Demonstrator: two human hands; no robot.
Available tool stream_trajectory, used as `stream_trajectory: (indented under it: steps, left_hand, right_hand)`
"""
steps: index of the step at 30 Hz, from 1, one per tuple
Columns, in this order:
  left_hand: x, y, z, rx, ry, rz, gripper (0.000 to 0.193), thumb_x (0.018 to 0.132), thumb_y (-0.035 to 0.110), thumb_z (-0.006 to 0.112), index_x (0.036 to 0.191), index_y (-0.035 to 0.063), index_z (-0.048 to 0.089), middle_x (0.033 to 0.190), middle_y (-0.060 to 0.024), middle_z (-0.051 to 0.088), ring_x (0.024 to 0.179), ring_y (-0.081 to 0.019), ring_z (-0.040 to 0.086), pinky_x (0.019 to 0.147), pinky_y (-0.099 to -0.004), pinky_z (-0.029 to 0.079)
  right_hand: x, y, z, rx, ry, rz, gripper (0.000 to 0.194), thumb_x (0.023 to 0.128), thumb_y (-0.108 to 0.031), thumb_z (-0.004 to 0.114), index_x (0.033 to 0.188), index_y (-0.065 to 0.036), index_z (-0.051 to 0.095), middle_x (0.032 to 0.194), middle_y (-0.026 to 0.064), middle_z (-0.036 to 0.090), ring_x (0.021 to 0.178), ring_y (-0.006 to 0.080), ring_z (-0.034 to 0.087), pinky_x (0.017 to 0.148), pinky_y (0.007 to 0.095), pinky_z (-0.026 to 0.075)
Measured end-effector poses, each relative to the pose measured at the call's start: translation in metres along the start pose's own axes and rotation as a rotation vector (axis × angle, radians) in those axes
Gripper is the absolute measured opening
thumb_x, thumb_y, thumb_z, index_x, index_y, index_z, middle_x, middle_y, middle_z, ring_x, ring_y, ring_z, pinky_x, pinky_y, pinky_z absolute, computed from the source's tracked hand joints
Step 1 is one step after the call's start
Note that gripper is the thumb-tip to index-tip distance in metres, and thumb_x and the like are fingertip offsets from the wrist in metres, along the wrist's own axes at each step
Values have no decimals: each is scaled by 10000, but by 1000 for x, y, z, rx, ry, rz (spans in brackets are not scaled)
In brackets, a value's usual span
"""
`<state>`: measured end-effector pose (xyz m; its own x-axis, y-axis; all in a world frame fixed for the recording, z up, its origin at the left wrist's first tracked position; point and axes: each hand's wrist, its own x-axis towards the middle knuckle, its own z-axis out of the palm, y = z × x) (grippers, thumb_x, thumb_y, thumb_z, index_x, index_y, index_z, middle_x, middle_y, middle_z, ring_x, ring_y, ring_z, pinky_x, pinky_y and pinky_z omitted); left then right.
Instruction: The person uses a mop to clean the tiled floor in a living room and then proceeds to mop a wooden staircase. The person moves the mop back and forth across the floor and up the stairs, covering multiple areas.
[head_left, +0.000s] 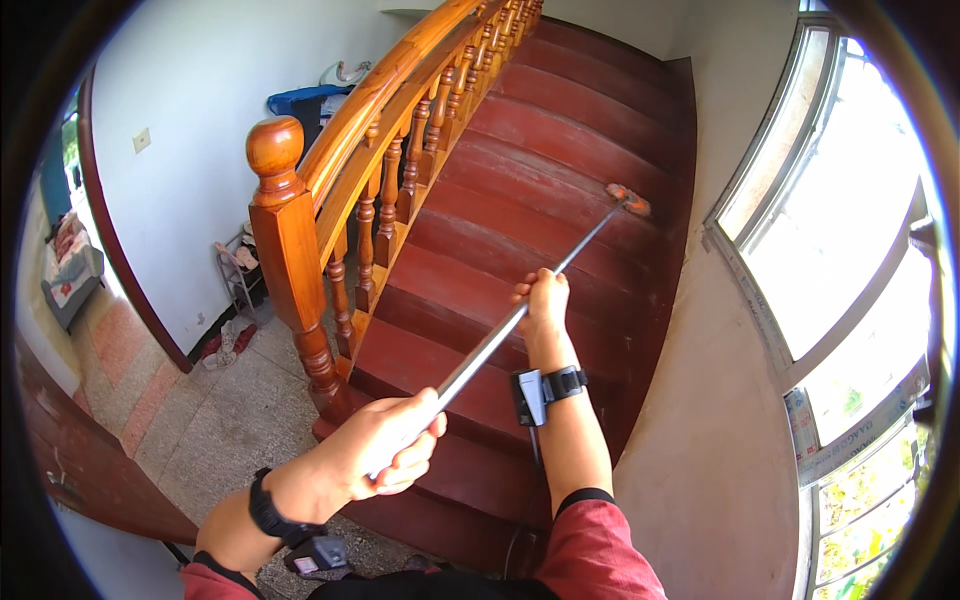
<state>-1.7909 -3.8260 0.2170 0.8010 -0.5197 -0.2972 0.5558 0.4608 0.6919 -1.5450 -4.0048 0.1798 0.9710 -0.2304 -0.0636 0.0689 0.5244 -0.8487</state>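
Observation:
Both my hands are closed around a long metal mop pole (480, 358) that slants up and to the right. My left hand (397, 442) grips it near its lower end. Farther up the shaft, my right hand (544, 296) holds the thinner section. At the far end, a fluffy orange and grey mop head (628, 199) touches a dark red stair step several treads up, towards the wall side. The red staircase (457, 277) rises away from me and shows pale scuffs. Each wrist wears a strapped device.
A varnished wooden newel post (283, 247) and handrail (390, 82) with turned balusters border the stairs on the left. On the right are a bare wall (712, 420) and a bright window (832, 202). Shoes (225, 346) and a small rack (238, 274) stand by the left wall.

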Motion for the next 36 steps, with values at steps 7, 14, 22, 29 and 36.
stream_trajectory:
  steps: [7, 14, 22, 29, 36]
  left_hand:
    - [-54, 6, -24, -6, 163, 102, 368, 946, 376, 332, 835, 61, 486, 448, 21, 368, 292, -75, 322, 276, -209, 260]
    - [-74, 3, -48, -37, 275, 207, 358, 939, 396, 346, 788, 84, 434, 424, 15, 357, 285, -85, 337, 262, -215, 279]
    - [-54, 8, -71, 228, 308, 151, 359, 953, 384, 291, 763, 96, 389, 431, -8, 364, 278, -107, 331, 247, -234, 268]
    - [-37, 4, -34, 454, 202, -8, 349, 964, 355, 219, 790, 91, 365, 446, -23, 391, 295, -118, 388, 271, -232, 333]
    - [-17, -22, -2, 586, 104, -77, 365, 962, 361, 247, 761, 84, 374, 442, -8, 386, 297, -101, 397, 270, -205, 326]
  right_hand:
    - [-26, 54, 82, -84, -153, 87, 32, 853, -95, 371, 871, -109, 348, 670, 44, 422, 461, 133, 415, 370, 278, 372]
    - [-46, 105, 157, -98, -328, 207, 36, 876, -129, 383, 898, -123, 355, 664, 29, 417, 453, 128, 413, 361, 286, 363]
    - [-30, 118, 154, -58, -283, 162, 27, 862, -106, 394, 878, -110, 372, 611, 26, 415, 409, 124, 400, 324, 274, 352]
    - [-20, 66, 70, 19, -182, 45, 44, 866, -96, 407, 833, -101, 378, 617, 33, 435, 420, 121, 411, 339, 261, 355]
    - [-28, 26, -14, 33, -88, -64, 68, 866, -102, 412, 803, -106, 386, 617, 23, 431, 431, 111, 418, 340, 256, 353]
